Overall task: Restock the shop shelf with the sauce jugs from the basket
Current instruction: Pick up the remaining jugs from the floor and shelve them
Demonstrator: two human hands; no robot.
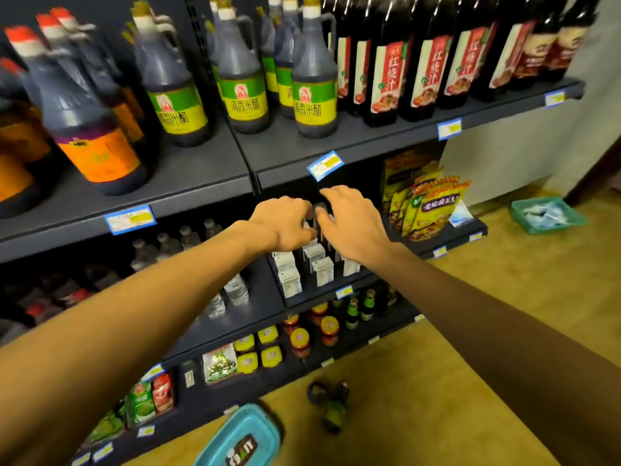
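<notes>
Sauce jugs with green and yellow labels stand on the top shelf. To their left are orange-label jugs. Both my arms reach forward below that shelf's edge. My left hand has its fingers curled down over a row of small dark bottles with white labels; what the fingers touch is hidden. My right hand is beside it with its fingers loosely spread and its thumb near a dark cap. A blue basket lies on the floor at the bottom edge of the frame.
Tall dark bottles with red labels fill the top shelf's right side. Yellow snack packets stand to the right of my hands. Dark bottles lie on the floor, and a teal basket sits at the far right. Lower shelves hold jars and packets.
</notes>
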